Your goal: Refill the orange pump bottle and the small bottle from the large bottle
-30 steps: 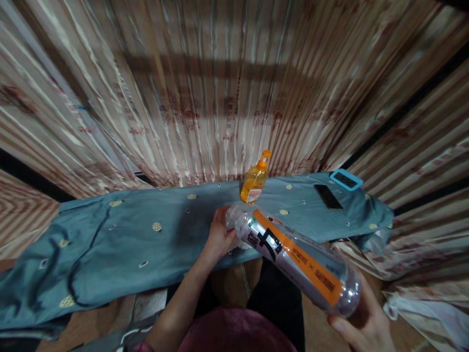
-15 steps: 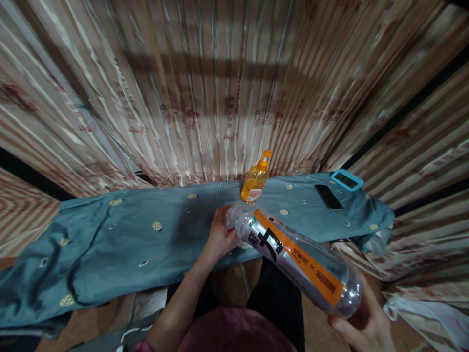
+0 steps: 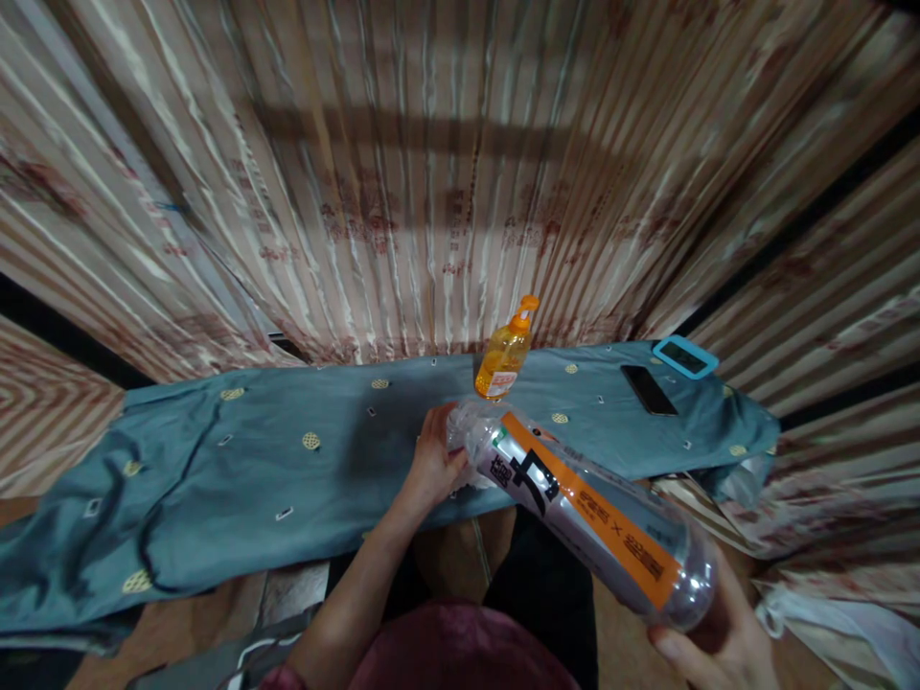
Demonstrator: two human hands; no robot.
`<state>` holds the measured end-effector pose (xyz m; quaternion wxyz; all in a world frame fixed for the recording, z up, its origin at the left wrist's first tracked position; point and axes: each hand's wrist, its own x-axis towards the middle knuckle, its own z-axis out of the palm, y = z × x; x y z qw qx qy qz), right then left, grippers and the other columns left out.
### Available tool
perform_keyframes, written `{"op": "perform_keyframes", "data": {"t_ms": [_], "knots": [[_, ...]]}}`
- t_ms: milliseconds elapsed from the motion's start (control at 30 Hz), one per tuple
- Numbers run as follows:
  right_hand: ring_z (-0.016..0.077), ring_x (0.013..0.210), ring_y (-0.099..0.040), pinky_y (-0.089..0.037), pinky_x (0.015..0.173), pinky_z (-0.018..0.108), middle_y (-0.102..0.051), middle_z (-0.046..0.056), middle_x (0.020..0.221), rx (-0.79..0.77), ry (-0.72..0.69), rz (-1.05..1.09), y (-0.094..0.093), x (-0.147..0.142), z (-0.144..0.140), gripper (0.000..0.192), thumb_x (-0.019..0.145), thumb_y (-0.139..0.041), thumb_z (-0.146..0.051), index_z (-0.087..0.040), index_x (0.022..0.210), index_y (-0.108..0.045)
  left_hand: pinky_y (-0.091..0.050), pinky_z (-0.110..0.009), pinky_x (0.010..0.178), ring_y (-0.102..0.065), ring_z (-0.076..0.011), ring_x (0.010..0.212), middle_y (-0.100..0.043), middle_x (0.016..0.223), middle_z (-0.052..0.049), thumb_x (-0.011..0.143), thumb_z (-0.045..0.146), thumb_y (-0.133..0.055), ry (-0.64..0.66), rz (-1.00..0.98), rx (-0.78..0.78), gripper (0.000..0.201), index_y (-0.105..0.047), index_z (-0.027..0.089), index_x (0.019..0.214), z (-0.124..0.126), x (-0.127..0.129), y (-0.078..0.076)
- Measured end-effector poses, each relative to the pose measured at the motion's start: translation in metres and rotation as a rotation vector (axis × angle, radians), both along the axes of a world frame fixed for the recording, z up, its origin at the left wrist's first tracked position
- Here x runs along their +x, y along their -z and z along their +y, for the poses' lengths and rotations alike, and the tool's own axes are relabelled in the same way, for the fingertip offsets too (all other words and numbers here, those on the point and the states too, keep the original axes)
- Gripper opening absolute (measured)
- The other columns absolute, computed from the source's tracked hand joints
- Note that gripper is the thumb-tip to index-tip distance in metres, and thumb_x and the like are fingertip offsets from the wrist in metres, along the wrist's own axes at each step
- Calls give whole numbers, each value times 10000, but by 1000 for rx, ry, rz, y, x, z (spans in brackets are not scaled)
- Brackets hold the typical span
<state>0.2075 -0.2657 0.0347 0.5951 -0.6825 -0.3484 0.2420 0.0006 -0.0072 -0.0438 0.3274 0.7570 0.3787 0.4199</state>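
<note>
A large clear plastic bottle (image 3: 582, 508) with an orange and silver label lies slantwise across my lap side, its neck end up toward the left. My right hand (image 3: 719, 623) is closed round its base at the lower right. My left hand (image 3: 436, 465) grips crumpled clear plastic (image 3: 474, 470), which looks like a thin bag, around the bottle's neck end. The bottle's mouth is hidden in that plastic, so I cannot tell whether it has a cap. Just beyond stands an upright pump bottle (image 3: 503, 359) with an orange top and orange liquid.
A narrow table covered by a blue-green cloth (image 3: 273, 441) runs across in front of me. On its right part lie a black phone (image 3: 648, 390) and a blue-framed device (image 3: 685, 357). Striped curtains (image 3: 402, 192) hang close behind and at the sides.
The whole view has shifted very slightly. Both hands keep the same hold on the bottle and the clear plastic.
</note>
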Motion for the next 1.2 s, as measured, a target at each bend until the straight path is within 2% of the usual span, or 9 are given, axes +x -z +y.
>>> {"op": "perform_keyframes", "data": {"t_ms": [200, 367, 533, 833, 1033, 1200], "knots": [[246, 1406, -633, -538, 1055, 166, -641, 73, 1538, 13, 78, 61, -8, -10, 6, 989, 675, -937, -681, -245, 1482, -567, -517, -544, 1127, -639, -358, 1281, -648, 1351, -164, 818, 234, -739, 1, -6, 3, 615, -568, 163, 1404, 0, 0, 3], [270, 1364, -664, -563, 1033, 197, -658, 97, 1515, 1, 102, 70, -9, -10, 6, 1041, 614, -959, -697, -227, 1460, -578, -507, -550, 1140, -635, -357, 1289, -652, 1357, -163, 805, 214, -733, -13, 1, -5, 623, -566, 168, 1404, 0, 1, 3], [270, 1350, -672, -580, 1018, 223, -660, 78, 1514, 8, 99, 130, -10, -11, 6, 1001, 619, -974, -641, -260, 1456, -579, -509, -559, 1134, -641, -366, 1285, -649, 1361, -175, 810, 231, -740, -5, -2, -10, 617, -568, 159, 1398, 0, 0, 0], [254, 1399, -632, -543, 1036, 179, -631, 60, 1546, -10, 107, 166, -8, -9, 5, 1064, 561, -1005, -624, -260, 1461, -571, -517, -547, 1118, -650, -364, 1267, -655, 1330, -163, 825, 248, -740, 5, -11, -1, 597, -571, 165, 1392, 0, 0, 0], [254, 1368, -656, -560, 1031, 196, -654, 77, 1514, 8, 93, 146, -9, -10, 7, 1026, 608, -982, -643, -257, 1464, -568, -512, -552, 1125, -643, -361, 1278, -649, 1345, -167, 811, 214, -726, -8, 3, -2, 619, -560, 159, 1405, 0, 1, 1], [299, 1428, -609, -559, 1075, 252, -621, 87, 1557, -17, 112, 171, -12, -12, 8, 1062, 560, -996, -655, -259, 1450, -573, -512, -559, 1131, -641, -360, 1279, -649, 1346, -163, 818, 234, -730, -16, 4, 0, 604, -572, 168, 1397, 0, 1, 2]]}}
